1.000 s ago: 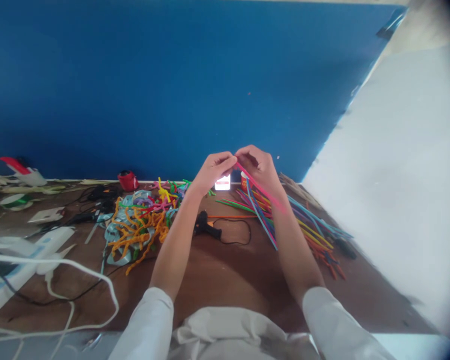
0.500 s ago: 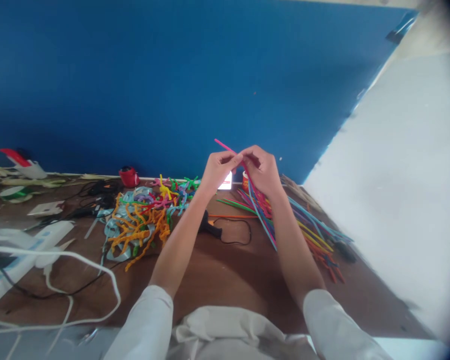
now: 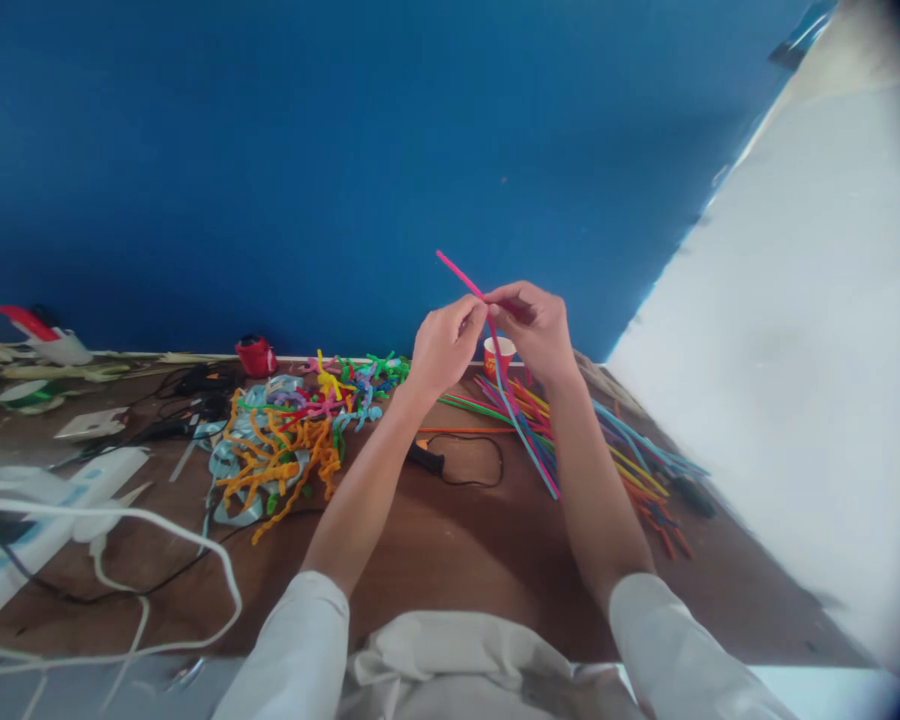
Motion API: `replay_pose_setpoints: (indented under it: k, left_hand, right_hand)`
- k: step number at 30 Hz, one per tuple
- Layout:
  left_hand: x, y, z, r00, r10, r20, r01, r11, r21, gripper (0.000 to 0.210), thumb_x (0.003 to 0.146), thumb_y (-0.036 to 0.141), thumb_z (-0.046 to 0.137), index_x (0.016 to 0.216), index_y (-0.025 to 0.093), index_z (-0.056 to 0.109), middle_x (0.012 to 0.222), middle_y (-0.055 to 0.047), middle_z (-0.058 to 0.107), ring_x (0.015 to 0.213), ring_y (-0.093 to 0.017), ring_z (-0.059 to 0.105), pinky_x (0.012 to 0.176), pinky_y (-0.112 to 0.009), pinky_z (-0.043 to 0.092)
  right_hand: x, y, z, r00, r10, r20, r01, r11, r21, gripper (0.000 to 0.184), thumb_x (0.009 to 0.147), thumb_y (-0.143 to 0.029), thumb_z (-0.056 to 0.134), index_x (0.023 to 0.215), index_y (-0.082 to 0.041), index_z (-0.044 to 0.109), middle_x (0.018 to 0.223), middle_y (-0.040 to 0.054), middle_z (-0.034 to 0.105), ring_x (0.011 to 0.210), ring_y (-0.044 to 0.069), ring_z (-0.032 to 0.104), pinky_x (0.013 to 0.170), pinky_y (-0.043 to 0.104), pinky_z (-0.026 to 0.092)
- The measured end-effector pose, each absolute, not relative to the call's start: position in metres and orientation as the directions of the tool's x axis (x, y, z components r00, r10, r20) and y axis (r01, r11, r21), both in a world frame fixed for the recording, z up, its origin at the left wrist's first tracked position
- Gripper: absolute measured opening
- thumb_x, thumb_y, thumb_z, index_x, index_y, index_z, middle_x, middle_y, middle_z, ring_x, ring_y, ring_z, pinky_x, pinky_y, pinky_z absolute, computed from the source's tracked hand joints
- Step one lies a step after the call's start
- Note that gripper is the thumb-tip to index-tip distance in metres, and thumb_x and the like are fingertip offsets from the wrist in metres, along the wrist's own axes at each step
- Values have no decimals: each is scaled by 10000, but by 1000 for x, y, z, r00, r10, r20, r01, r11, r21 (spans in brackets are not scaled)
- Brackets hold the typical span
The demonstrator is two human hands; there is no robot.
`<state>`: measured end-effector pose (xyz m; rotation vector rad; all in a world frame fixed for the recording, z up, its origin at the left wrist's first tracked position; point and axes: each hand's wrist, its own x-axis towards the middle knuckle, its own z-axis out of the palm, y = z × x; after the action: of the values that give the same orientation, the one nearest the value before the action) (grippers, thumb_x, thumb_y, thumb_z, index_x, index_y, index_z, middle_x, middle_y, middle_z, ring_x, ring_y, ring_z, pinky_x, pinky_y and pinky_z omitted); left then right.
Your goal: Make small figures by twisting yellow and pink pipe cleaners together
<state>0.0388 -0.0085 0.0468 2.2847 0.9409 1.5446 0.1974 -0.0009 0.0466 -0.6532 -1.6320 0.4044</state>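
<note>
Blue wall filled the background, meeting a white wall at the right, and a brown table ran along their foot. Two hands were raised above the table, close together. The left hand and the right hand both pinched one pink pipe cleaner between thumb and fingers, their fingertips nearly touching. Its free end stuck up and to the left against the blue wall; the other end ran down behind the right hand, where it could not be followed.

Below the right hand lay one loose fan of straight pipe cleaners in many colours, too many to count. To the left sat one tangled heap of curled pieces, mostly orange, with green, yellow and pink among them. One black glue gun with a looped cord lay between heap and fan, partly hidden by the left forearm. One red paper cup stood near the wall, just behind the hands, and one small red thing stood farther left. White cables crossed the table's left end.
</note>
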Motion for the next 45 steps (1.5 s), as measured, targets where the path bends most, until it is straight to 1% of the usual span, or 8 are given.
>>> replay_pose_setpoints:
  k: [6, 14, 19, 23, 26, 32, 38, 45]
  left_hand:
    - [32, 0, 47, 368, 577, 729, 379, -809, 449, 270, 997, 239, 424, 787, 186, 585, 758, -23, 654, 664, -129, 547, 657, -266, 365]
    - [35, 0, 45, 289, 574, 766, 321, -812, 488, 308, 989, 254, 446, 716, 189, 572, 654, -4, 622, 582, -112, 526, 614, -258, 360]
    - [41, 3, 40, 156, 678, 718, 197, -734, 650, 325, 957, 301, 500, 661, 181, 562, 570, 9, 581, 520, -95, 483, 549, -239, 344]
    - [42, 11, 37, 149, 735, 661, 49, -673, 738, 292, 949, 310, 505, 703, 176, 590, 580, 12, 584, 519, -93, 504, 532, -226, 371]
    - [39, 13, 38, 179, 714, 677, 57, -695, 717, 282, 959, 340, 501, 760, 174, 613, 650, -3, 633, 570, -102, 567, 571, -228, 415]
    - [27, 10, 43, 308, 628, 715, 286, -778, 560, 266, 1000, 333, 453, 884, 187, 642, 689, -3, 664, 612, -104, 587, 627, -232, 419]
    - [27, 12, 41, 328, 690, 645, 255, -722, 643, 177, 986, 312, 464, 918, 202, 585, 636, 27, 636, 488, -92, 561, 501, -205, 410]
    - [26, 12, 41, 328, 653, 682, 214, -755, 620, 204, 964, 265, 489, 790, 192, 567, 694, 11, 657, 525, -82, 589, 509, -199, 425]
  right_hand:
    - [200, -5, 50, -104, 576, 811, 378, 777, -504, 136, 892, -334, 667, 913, -214, 726, 884, 26, 750, 814, 169, 696, 753, 307, 562]
    - [194, 1, 44, -89, 591, 802, 291, 786, -546, 106, 914, -302, 627, 926, -211, 681, 864, 16, 711, 771, 150, 659, 722, 291, 533]
    - [186, 4, 43, -73, 568, 819, 329, 789, -518, 117, 913, -292, 611, 875, -197, 668, 844, 14, 710, 773, 150, 649, 731, 289, 521]
    - [183, 4, 43, -45, 564, 824, 361, 778, -513, 138, 920, -304, 595, 905, -202, 686, 887, 22, 733, 804, 159, 666, 743, 296, 524]
    - [184, 2, 45, -44, 551, 833, 382, 780, -496, 132, 918, -283, 595, 981, -211, 686, 952, 27, 743, 861, 167, 690, 769, 299, 526]
    - [193, -4, 48, -153, 530, 834, 527, 758, -385, 163, 965, -289, 529, 975, -205, 669, 884, 41, 725, 789, 179, 687, 712, 302, 506]
    - [196, -1, 44, -233, 502, 833, 637, 726, -260, 168, 988, -257, 472, 1007, -219, 634, 929, 61, 710, 857, 202, 672, 776, 322, 494]
    - [198, 1, 42, -292, 448, 845, 644, 745, -173, 197, 999, -245, 438, 1003, -222, 633, 952, 74, 710, 885, 213, 642, 775, 325, 470]
